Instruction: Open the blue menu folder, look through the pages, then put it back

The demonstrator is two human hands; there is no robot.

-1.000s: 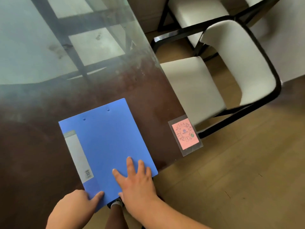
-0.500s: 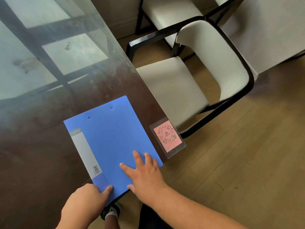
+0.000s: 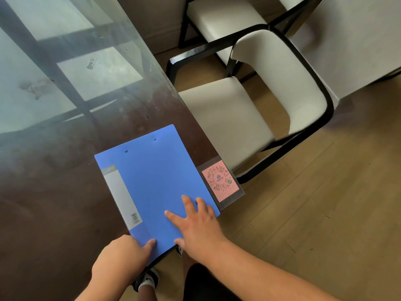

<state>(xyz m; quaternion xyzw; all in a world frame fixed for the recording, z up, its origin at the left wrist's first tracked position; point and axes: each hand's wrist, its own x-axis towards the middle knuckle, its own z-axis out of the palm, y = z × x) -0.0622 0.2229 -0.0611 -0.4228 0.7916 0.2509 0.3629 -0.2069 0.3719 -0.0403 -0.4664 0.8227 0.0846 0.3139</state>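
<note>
The blue menu folder (image 3: 152, 181) lies closed and flat at the near right corner of the glass-topped table (image 3: 54, 192), its near corner jutting over the table edge. A grey label strip runs down its left side. My left hand (image 3: 121, 259) grips that overhanging near corner, thumb on top of the cover. My right hand (image 3: 197, 227) rests flat on the cover's near right part, fingers spread.
A pink QR-code card (image 3: 220, 181) in a clear sleeve lies at the table corner, right of the folder. A white-cushioned chair with a black frame (image 3: 271, 101) stands close beside the table, another behind it. My shoe (image 3: 147, 281) shows below on the wood floor.
The folder has slid a little toward the QR card, and both hands stay on it. The view has shifted, so everything sits further right in the frame.
</note>
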